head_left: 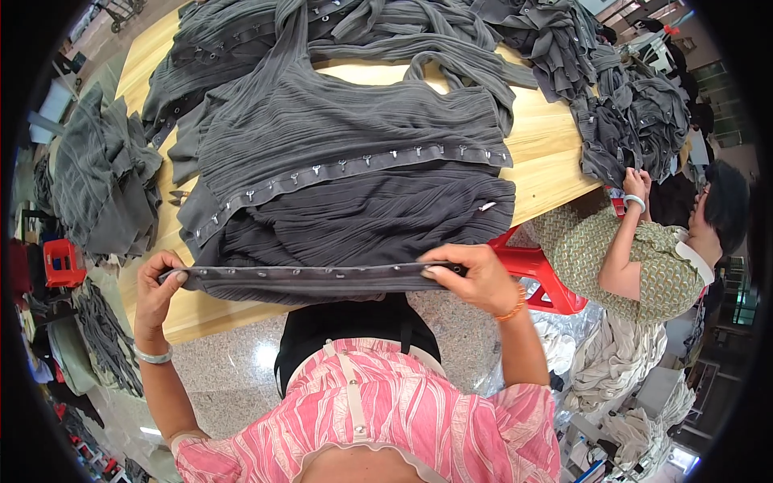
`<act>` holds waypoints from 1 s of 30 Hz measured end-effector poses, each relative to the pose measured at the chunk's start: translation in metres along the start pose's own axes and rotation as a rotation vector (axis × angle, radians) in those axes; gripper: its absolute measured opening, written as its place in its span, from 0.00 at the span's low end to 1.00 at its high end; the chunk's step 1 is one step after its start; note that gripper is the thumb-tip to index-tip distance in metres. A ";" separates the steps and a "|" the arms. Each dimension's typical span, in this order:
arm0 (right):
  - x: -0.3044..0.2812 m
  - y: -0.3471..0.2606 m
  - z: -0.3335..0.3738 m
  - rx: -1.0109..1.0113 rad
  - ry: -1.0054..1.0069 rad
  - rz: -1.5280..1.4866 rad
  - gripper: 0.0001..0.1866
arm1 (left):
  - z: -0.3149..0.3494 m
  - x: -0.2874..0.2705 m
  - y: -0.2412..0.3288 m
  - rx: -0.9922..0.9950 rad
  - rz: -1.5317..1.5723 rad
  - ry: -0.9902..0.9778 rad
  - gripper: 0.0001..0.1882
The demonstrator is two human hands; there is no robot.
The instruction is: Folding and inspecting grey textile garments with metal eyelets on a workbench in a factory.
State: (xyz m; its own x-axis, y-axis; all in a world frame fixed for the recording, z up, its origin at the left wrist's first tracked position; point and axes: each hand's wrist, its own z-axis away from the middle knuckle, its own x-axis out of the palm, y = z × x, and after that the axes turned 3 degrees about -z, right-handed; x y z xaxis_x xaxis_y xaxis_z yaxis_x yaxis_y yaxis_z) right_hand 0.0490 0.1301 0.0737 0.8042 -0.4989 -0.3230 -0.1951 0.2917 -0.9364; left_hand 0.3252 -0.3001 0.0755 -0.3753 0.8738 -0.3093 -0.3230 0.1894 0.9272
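A dark grey ribbed garment (pixel 346 129) lies across the table in front of me. One of its bands, set with a row of small metal fasteners, is stretched straight along the near side. At the left end of this band my left hand (pixel 159 282) pinches the fabric between thumb and fingers. My right hand (pixel 473 278) grips the band's other end, thumb on top. Farther up the garment runs a second band (pixel 354 166) with metal hooks, curving from lower left to upper right. Between the two bands the cloth is bunched in folds.
The light wooden table (pixel 547 153) carries more grey garments (pixel 217 48) at the back. Small snips (pixel 179 196) lie by the garment's left edge. A grey cloth pile (pixel 105 177) stands left. A red stool (pixel 539 278) and a co-worker (pixel 636 258) handling grey garments are at right.
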 end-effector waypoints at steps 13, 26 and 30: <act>-0.138 0.008 -0.115 -0.482 0.667 1.007 0.10 | -0.061 0.029 -0.023 0.048 -0.478 0.196 0.08; 0.011 0.047 0.005 -0.267 0.203 0.713 0.11 | -0.016 0.213 0.032 0.709 -0.929 -0.270 0.38; 0.001 0.044 -0.019 -0.224 0.220 0.670 0.23 | -0.037 0.210 0.031 0.507 -0.534 -0.188 0.14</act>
State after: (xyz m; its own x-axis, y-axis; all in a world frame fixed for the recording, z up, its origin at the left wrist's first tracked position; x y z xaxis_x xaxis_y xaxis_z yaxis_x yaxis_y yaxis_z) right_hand 0.0305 0.1271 0.0293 0.3459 -0.4315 -0.8331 -0.7335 0.4293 -0.5269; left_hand 0.2046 -0.1272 0.0319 -0.1109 0.6587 -0.7442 0.0370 0.7510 0.6593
